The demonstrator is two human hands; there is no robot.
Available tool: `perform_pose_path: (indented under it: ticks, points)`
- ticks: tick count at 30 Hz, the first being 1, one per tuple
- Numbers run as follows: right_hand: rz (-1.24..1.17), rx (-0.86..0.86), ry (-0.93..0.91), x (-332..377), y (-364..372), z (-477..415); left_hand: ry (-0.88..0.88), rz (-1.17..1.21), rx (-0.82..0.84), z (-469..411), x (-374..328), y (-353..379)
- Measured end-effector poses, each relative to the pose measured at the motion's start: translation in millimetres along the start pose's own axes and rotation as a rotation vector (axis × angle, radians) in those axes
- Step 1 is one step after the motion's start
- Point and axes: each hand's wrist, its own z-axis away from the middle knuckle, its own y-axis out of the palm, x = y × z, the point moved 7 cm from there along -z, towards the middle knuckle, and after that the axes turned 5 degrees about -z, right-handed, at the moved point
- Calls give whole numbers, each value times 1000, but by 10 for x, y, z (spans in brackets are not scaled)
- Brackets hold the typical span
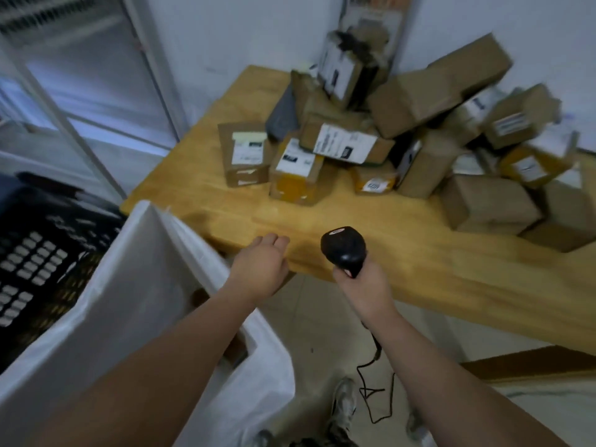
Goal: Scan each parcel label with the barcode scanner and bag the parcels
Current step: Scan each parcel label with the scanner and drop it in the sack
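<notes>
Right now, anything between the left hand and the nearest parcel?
Nothing visible. Only bare table lies between the left hand and the front parcel. The bag sits off to the hand's left; the right hand holds the scanner aside.

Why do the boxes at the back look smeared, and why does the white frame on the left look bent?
Head view: motion blur smears the parcel pile, worst at the right, leaving labels unreadable; the barcode scanner in the right hand looks sharper; the wide-angle lens bows the white frame; light is soft, shadows faint.
</notes>
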Motion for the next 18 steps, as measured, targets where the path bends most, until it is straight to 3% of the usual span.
perform_pose_path:
  ticks: [10, 18]
  points:
    - [-184, -213, 9, 175, -1384, -574, 119, -15, -78, -1101, -989, -719]
    - [-360, -341, -13, 419, -2215, -1317, 184, -211, -219, -2248, -1785, -1303]
